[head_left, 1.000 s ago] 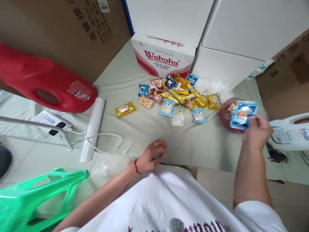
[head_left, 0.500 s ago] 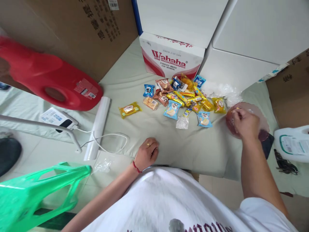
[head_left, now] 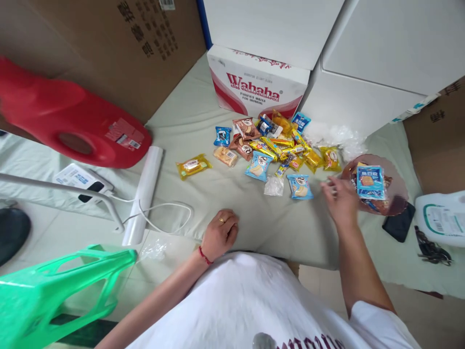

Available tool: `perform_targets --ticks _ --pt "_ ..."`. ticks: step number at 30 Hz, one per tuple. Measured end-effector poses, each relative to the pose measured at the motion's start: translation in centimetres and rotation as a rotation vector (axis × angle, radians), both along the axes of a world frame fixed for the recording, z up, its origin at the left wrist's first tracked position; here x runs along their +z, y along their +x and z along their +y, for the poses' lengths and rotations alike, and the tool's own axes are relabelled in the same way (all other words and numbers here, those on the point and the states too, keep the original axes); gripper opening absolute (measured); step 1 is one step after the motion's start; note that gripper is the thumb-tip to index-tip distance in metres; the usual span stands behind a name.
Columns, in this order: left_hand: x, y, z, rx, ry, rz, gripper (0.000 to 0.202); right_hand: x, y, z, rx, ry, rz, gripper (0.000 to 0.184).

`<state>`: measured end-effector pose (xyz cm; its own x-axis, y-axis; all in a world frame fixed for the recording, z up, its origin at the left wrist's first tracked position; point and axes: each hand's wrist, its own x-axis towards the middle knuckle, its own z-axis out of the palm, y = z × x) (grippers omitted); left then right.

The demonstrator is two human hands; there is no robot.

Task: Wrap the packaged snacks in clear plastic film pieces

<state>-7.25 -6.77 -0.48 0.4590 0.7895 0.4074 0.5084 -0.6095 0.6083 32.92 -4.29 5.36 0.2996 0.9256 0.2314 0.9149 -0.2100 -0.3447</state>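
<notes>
My left hand [head_left: 221, 230] rests on the pale sheet near my body, its fingers curled in with nothing visible in them. My right hand [head_left: 340, 201] hovers between a light blue snack packet [head_left: 300, 187] and a round pinkish see-through bowl [head_left: 398, 199]. Its fingers stretch left, slightly apart, and hold nothing I can see. Inside the bowl a blue snack packet [head_left: 370, 182] lies on top of other wrapped snacks. A heap of wrapped snacks [head_left: 279, 143] in yellow, brown and blue spreads beyond my hands. One yellow packet [head_left: 193, 166] lies apart on the left.
Behind the heap stands a Wahaba-style white-and-red carton marked Wahaha [head_left: 254, 87]. A red jug [head_left: 87, 126], white roll [head_left: 143, 194], cable [head_left: 170, 203] and green stool [head_left: 65, 286] are on the left. A phone [head_left: 398, 223] and white bottle [head_left: 441, 218] lie right.
My right hand has moved left, away from over the bowl, uncovering the blue packet in it. The light blue packet nearest that hand has shifted slightly left and toward me. My left hand stays put.
</notes>
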Motion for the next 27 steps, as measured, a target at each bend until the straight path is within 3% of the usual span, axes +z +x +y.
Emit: perform_targets --ticks 2,5,7,12,15,18,21,23,25,27 --pt "-0.1 0.1 0.0 -0.003 0.016 0.020 0.021 0.9 1.8 -1.7 -0.195 0.110 -0.144 0.052" --pt "-0.3 0.1 0.0 -0.001 0.031 0.049 0.021 0.7 4.6 -4.0 -0.366 -0.074 -0.260 0.048" --pt "-0.4 0.2 0.0 0.003 0.037 0.066 0.021 0.0 6.5 -5.3 -0.334 -0.173 -0.292 0.037" --pt "-0.4 0.2 -0.1 0.004 0.044 0.079 0.022 -1.4 13.1 -7.4 -0.291 -0.017 -0.317 0.024" --pt "-0.5 0.3 -0.1 0.013 0.055 0.091 0.022 -1.3 17.4 -6.8 -0.319 -0.034 -0.291 0.016" --pt "-0.5 0.3 -0.1 0.013 0.068 0.106 0.021 0.0 20.3 -4.8 -0.382 -0.153 -0.284 0.009" --pt "-0.4 0.4 -0.2 0.014 0.072 0.118 0.021 2.5 20.3 -1.6 -0.521 -0.305 -0.358 0.009" --pt "-0.4 0.4 -0.2 0.023 0.075 0.120 0.021 4.1 18.1 1.3 -0.544 -0.191 -0.424 0.020" --pt "-0.4 0.5 -0.2 0.032 0.080 0.121 0.021 4.9 14.7 5.1 -0.358 0.041 -0.392 0.031" --pt "-0.4 0.6 -0.2 0.033 0.078 0.121 0.020 4.8 11.1 9.5 -0.107 0.102 -0.219 0.037"
